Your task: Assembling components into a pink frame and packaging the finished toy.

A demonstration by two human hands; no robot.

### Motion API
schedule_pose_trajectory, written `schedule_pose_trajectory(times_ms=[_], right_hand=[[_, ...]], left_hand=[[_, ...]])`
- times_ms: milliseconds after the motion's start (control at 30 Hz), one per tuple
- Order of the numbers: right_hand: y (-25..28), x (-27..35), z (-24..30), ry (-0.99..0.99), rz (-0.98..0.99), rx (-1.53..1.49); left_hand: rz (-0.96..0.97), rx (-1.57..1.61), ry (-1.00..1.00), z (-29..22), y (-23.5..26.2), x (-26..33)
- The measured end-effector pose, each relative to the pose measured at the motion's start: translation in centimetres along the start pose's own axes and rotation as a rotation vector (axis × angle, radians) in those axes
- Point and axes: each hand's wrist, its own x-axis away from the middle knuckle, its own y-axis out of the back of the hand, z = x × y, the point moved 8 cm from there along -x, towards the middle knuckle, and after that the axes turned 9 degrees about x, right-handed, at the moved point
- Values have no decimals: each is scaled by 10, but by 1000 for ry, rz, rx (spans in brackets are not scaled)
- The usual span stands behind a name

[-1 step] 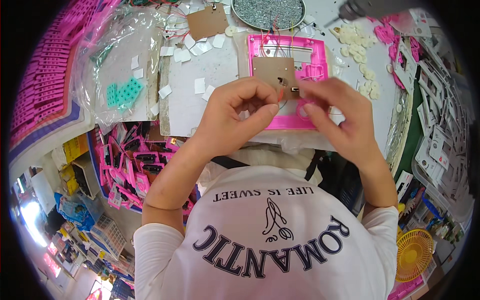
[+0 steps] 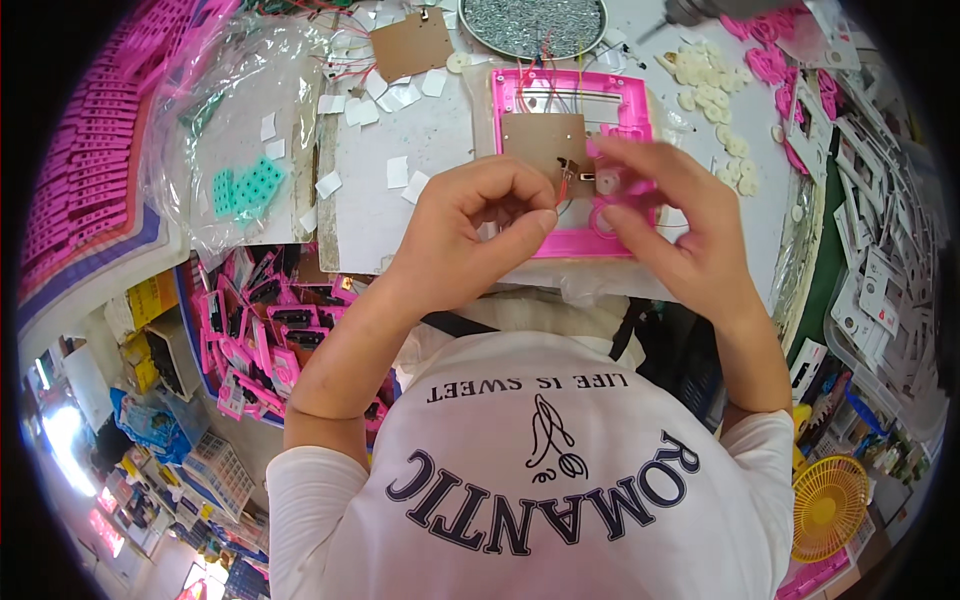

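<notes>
A pink plastic housing [image 2: 585, 245] lies on the work surface in front of me. Across its left part rests a brown circuit board [image 2: 540, 138], with thin coloured wires running up from its far edge. My left hand [image 2: 480, 225] is closed over the board's near edge, thumb and forefinger pinched on a thin red wire [image 2: 565, 188]. Beside that wire, a small black and metal part [image 2: 587, 177] sits at the board's right edge. Over the housing's right side is my right hand [image 2: 680, 210], slightly blurred, its thumb and forefinger apart with nothing visible gripped.
A round tray of screws [image 2: 535, 50] stands at the back, with a dark tool [image 2: 690, 12] to its right. Off-white round parts [image 2: 715, 100] lie beyond my right hand. Another brown board [image 2: 412, 47] and teal pieces [image 2: 248, 188] lie left. Pink parts [image 2: 265, 330] fill a bin below.
My right forefinger has lifted slightly away from the thumb, widening the gap between them. My left hand keeps its pinch in the same place.
</notes>
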Motion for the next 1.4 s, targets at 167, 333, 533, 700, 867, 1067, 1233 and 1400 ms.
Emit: schedule_pose_trajectory(times_ms=[167, 333, 533, 700, 867, 1067, 1233, 1400], right_hand=[[-3, -14, -11, -68, 79, -64], [4, 5, -21, -261, 235, -109], [3, 46, 3, 172, 66, 421], [-2, 45, 3, 321, 169, 473], [-7, 42, 4, 429, 185, 383], [2, 53, -31, 225, -32, 136], [-3, 55, -22, 186, -79, 200], [-2, 55, -32, 133, -51, 171]], left_hand=[[89, -104, 10, 2, -4, -7], [61, -505, -211, -21, -22, 5], [237, -981, -370, -9, -40, 34], [266, -1023, -375, -2, -33, 31], [249, -980, -389, -2, -29, 27], [286, -937, -392, -4, -24, 21], [313, -952, -381, -4, -25, 19], [341, -944, -328, -5, -22, 17]])
